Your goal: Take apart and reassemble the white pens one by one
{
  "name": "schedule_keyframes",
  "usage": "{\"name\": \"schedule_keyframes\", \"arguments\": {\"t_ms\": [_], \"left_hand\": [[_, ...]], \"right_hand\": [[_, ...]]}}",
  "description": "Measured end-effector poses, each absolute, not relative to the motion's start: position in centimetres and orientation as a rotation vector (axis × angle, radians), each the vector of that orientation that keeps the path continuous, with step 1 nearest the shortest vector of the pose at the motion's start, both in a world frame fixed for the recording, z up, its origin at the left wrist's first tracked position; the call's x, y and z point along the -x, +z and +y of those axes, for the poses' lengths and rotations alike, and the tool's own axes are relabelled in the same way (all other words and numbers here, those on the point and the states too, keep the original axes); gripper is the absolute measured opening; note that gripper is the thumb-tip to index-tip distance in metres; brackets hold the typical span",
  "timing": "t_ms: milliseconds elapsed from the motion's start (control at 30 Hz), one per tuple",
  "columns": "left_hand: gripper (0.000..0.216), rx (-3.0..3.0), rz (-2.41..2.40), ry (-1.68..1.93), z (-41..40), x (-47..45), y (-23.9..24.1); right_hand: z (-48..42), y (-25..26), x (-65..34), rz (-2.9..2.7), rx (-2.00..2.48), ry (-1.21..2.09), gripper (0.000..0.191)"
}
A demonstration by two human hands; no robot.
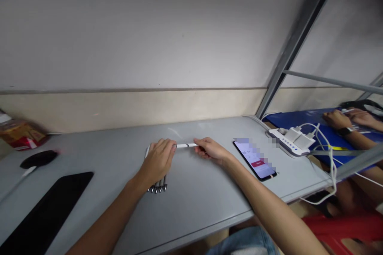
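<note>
Both hands meet just left of the lit black smartphone [255, 160] on the flat grey desk [203, 191]. L hand [158, 160] has its fingers [171, 147] curled tight round one end of a slim white plastic pen [186, 145]. R hand [211, 150] pinches the other end. A row of metal-tipped pens [157, 187] lies under the L hand, further left of the phone.
</note>
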State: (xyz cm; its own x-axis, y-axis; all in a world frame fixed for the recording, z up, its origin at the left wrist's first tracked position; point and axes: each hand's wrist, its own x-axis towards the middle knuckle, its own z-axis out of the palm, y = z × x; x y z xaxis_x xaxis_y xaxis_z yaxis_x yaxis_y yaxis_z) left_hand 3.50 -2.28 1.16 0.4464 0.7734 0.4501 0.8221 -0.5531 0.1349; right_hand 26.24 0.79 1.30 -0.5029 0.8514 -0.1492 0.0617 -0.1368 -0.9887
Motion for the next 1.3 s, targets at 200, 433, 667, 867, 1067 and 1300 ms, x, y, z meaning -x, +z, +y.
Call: {"name": "schedule_keyframes", "arguments": {"t_ms": [200,433,667,867,1067,1300], "left_hand": [[0.023,2.532,-1.431,-0.714,-2.3,-3.7,1.4],[0.026,2.580,-1.647,-0.895,-1.8,-3.4,0.9],[0.032,2.600,-1.644,-0.744,-2.4,-4.0,0.9],[0.023,2.638,-1.650,-0.711,-2.5,-4.1,0.6],[0.021,2.683,-1.606,-0.710,-2.4,-4.0,0.2],[0.032,2.613,-1.512,-0.591,-2.6,-4.4,0.2]], "right_hand": [[0.0,2.0,-26.2,-1.649,0.978,1.632,0.044],[0.0,1.8,-25.9,-1.952,0.867,0.797,0.019],[0.6,1.4,-26.4,-2.014,0.977,0.737,0.020],[0.4,1.5,-26.3,-2.071,0.993,0.765,0.019],[0.1,1.1,-25.8,-2.151,0.920,0.519,0.027],[-0.4,0.5,-24.8,-2.304,0.953,0.458,0.019]]}}
